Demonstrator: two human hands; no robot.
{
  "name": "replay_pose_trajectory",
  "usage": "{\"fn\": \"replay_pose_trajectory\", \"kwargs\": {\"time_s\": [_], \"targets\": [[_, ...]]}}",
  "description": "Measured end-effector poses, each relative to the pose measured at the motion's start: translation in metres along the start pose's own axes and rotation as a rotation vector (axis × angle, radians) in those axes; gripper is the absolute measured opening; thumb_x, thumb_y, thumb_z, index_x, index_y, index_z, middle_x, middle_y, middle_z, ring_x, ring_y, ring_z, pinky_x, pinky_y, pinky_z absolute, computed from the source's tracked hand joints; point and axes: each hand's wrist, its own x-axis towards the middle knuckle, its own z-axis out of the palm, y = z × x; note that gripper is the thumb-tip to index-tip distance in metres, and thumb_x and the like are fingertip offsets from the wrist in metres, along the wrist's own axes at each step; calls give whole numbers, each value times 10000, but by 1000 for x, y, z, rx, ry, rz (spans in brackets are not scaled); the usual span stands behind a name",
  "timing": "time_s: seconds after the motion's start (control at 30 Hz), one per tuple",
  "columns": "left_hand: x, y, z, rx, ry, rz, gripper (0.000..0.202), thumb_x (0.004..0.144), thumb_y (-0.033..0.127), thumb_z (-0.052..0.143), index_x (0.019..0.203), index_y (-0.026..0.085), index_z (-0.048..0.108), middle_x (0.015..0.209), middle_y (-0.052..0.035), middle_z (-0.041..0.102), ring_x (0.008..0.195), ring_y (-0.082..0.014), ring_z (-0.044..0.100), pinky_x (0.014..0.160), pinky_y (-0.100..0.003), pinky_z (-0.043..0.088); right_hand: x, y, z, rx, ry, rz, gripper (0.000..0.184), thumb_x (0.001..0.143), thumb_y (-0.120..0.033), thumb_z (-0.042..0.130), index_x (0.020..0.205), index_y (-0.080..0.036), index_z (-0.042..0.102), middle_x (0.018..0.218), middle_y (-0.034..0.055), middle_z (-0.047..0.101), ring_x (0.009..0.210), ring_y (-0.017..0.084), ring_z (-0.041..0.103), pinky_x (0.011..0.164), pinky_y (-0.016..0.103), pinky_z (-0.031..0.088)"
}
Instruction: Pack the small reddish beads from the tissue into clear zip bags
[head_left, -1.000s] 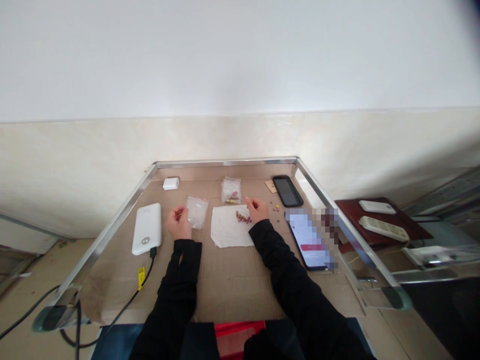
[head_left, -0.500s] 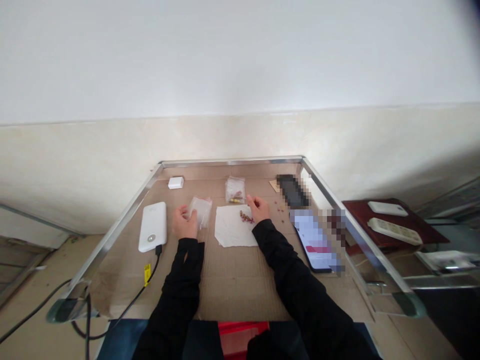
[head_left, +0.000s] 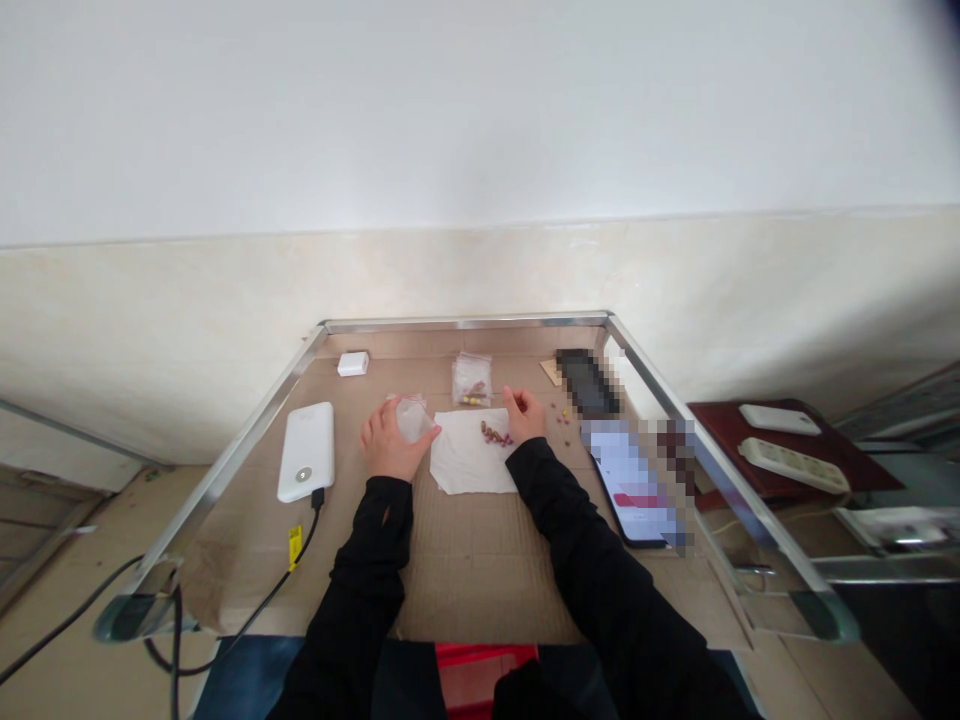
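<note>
My left hand (head_left: 390, 445) is closed around a small clear plastic bag (head_left: 413, 418), held just left of a white paper sheet (head_left: 465, 468) on the table. A little heap of reddish-brown pellets (head_left: 495, 434) lies on that sheet. My right hand (head_left: 523, 413) rests at the sheet's right edge beside the heap, fingers curled together in a pinch; whatever is between them is too small to see. A second clear bag with a few pellets (head_left: 471, 381) lies further back.
A white power bank (head_left: 306, 465) with a black cable (head_left: 255, 600) lies at the left, a small white charger (head_left: 352, 363) behind it. Two phones (head_left: 634, 480) lie at the right, loose pellets (head_left: 561, 415) near them. The metal-framed table (head_left: 247, 440) is cardboard-lined. A power strip (head_left: 793, 465) sits on a side stand.
My left hand has moved right toward the paper sheet and closed more tightly on the clear bag. My right hand stays by the pellet heap.
</note>
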Motion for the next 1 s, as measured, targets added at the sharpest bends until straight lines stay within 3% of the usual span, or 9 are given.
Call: {"fn": "replay_pose_trajectory", "kwargs": {"time_s": [0.5, 0.87, 1.0], "targets": [[-4, 6, -7, 177, -151, 72, 669, 571, 492, 630, 1151, 203, 465, 1044, -95, 558, 987, -279, 453, 859, -402, 266, -6, -6, 0, -103, -164, -53, 356, 753, -480, 437, 597, -166, 495, 533, -27, 446, 506, 89, 407, 499, 236, 333], [-3, 2, -1, 152, -167, 43, 635, 589, 502, 609, 1134, 203, 481, 1047, -101, 564, 997, -284, 455, 864, -402, 263, -6, 1, 4, 9, -256, -16, 380, 748, -514, 432, 693, -163, 566, 595, 9, 567, 580, 122, 560, 565, 244, 429], [-3, 5, -3, 123, -99, 32, 602, 588, 493, 615, 1099, 198, 499, 1015, -99, 569, 973, -282, 464, 857, -397, 264, -6, -3, 2, 15, -218, -39, 376, 753, -503, 432, 678, -161, 569, 595, 9, 567, 578, 118, 548, 583, 256, 440]]}}
